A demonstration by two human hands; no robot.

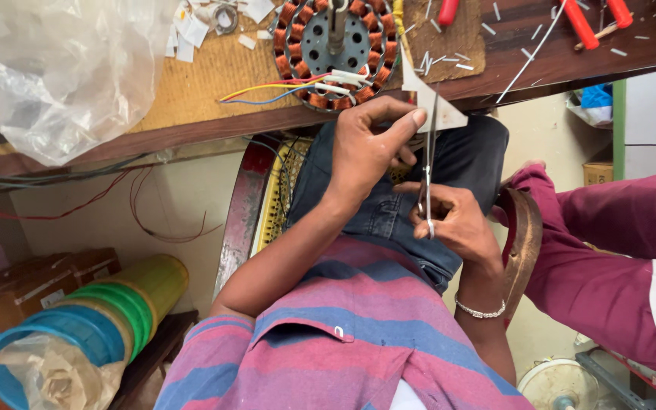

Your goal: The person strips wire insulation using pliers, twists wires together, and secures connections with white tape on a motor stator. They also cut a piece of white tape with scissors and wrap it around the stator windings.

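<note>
Left hand pinches a pale paper triangle; right hand, fingers closed through the handles, holds slim steel scissors upright.

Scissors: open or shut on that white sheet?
Cannot tell: the scissors appear edge-on as one thin line beside the white sheet, held by the right hand; left hand holds the sheet.

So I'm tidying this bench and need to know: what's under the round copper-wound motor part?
The motor stator lies on a brown woven mat on the wooden bench, with coloured wires trailing left. Whatever sits directly beneath it is covered.
</note>
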